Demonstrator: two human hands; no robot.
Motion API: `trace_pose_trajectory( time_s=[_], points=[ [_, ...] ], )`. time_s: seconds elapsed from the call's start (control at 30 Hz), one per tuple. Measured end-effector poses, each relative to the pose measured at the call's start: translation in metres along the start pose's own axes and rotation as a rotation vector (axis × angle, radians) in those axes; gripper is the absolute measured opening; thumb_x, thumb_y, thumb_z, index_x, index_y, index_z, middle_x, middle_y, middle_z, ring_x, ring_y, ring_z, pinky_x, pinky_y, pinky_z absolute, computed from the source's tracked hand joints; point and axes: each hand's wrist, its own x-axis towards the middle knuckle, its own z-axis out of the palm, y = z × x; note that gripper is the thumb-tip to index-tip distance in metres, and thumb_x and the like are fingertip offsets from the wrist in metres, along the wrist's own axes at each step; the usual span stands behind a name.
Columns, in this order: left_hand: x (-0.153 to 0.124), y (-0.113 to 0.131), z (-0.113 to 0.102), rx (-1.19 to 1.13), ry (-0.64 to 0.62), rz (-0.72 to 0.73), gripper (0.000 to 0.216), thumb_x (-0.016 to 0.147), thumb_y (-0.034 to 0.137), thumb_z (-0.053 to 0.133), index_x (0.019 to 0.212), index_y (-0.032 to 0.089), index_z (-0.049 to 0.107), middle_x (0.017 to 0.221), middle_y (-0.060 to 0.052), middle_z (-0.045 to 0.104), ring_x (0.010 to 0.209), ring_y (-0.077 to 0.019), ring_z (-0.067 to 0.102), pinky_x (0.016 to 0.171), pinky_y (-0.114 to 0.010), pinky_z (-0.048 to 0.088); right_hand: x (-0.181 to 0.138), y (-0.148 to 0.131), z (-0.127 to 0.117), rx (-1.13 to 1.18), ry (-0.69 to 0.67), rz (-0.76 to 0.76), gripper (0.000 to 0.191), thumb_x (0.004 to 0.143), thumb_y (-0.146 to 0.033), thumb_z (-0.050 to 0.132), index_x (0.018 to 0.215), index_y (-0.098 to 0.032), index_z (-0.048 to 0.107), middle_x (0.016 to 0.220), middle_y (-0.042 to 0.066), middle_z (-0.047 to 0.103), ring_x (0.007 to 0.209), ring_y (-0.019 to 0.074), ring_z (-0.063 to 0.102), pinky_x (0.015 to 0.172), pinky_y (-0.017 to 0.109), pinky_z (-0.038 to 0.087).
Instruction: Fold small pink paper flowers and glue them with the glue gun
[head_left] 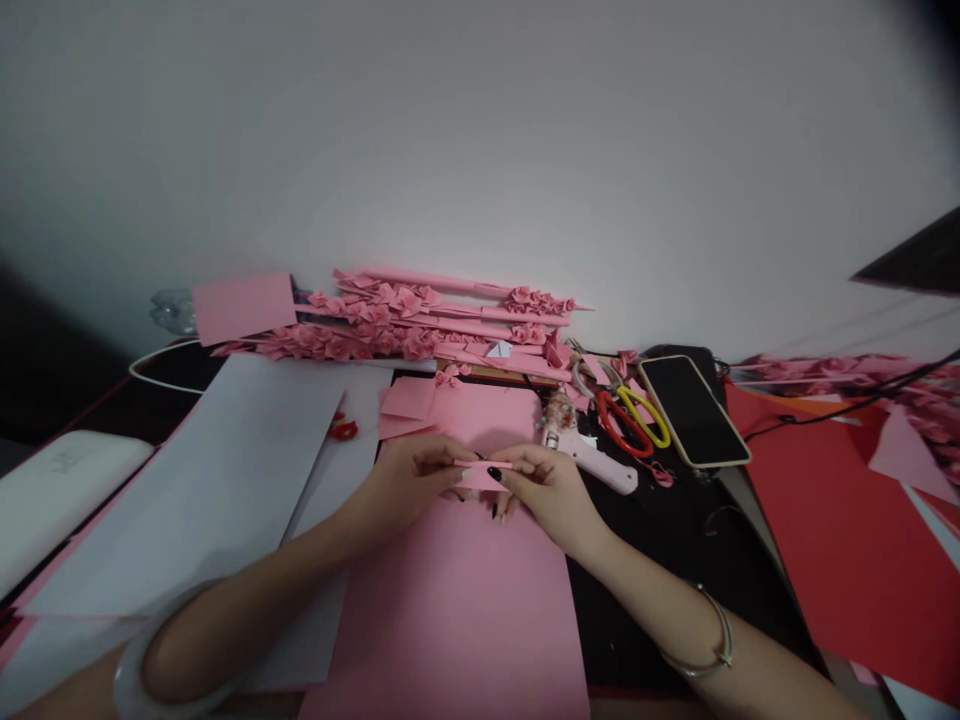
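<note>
A small folded piece of pink paper (478, 477) is pinched between my two hands, above a large pink sheet (469, 610). My left hand (420, 472) grips its left end with thumb and fingers. On the right end, my right hand (551, 488) presses with a dark-nailed thumb on the near face and the fingers behind. Just beyond the left hand lie small pink paper squares (407, 400). A hot glue gun (592, 458) with a pale body rests to the right of the right hand.
Pink paper flowers (375, 325) and rolled sticks line the wall. Scissors (628, 420) with red and yellow handles lie by a phone (694, 412). White sheets (202, 480) and a white power-bank-like box (67, 490) are left; red paper (847, 540) and a black cable (840, 410) are right.
</note>
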Motion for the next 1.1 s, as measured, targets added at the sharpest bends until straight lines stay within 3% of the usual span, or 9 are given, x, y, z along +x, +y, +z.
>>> trace_pose_trajectory(
  time_s=[0.97, 1.1],
  points=[
    [-0.0007, 0.0014, -0.0001, 0.028, 0.013, 0.018, 0.016, 0.079, 0.022, 0.062, 0.091, 0.015, 0.07, 0.088, -0.005, 0.07, 0.074, -0.0154, 0.068, 0.069, -0.027, 0.057, -0.0008, -0.0027, 0.0013, -0.007, 0.016, -0.014, 0.021, 0.071, -0.032, 0.074, 0.082, -0.015, 0.071, 0.053, -0.001, 0.065, 0.043, 0.0123, 0.063, 0.043, 0.023, 0.052],
    [0.0, 0.0026, 0.0009, 0.058, 0.012, -0.022, 0.016, 0.077, 0.021, 0.063, 0.092, 0.015, 0.068, 0.082, -0.003, 0.07, 0.069, -0.0146, 0.068, 0.065, -0.026, 0.056, -0.0022, -0.0024, 0.001, -0.033, 0.004, -0.025, 0.017, 0.074, -0.03, 0.071, 0.083, -0.015, 0.072, 0.056, -0.001, 0.067, 0.044, 0.0124, 0.064, 0.045, 0.022, 0.053]
  ],
)
